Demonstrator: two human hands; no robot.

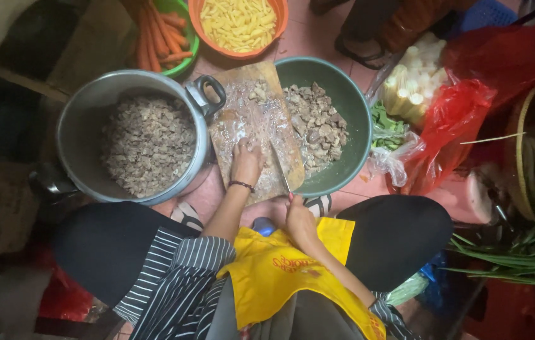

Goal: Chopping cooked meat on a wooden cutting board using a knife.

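A wet wooden chopping board [248, 107] lies on the floor between a metal pot [85, 107] of chopped meat and a green bowl [349, 107] of meat chunks. My left hand [246, 160] presses down on a small piece of meat on the board, its fingers curled over it. My right hand [299, 217] grips the handle of a knife [280, 167], whose blade points up over the board's right edge next to the left hand. A few meat bits [257, 93] rest at the board's far end.
An orange bowl [278, 25] of yellow cut strips and a green bowl [190, 47] of carrots stand beyond the board. Red plastic bags [450, 126], white stalks, leafy greens and green onions [519, 252] crowd the right. Another person's sandalled foot [359, 50] is at the top.
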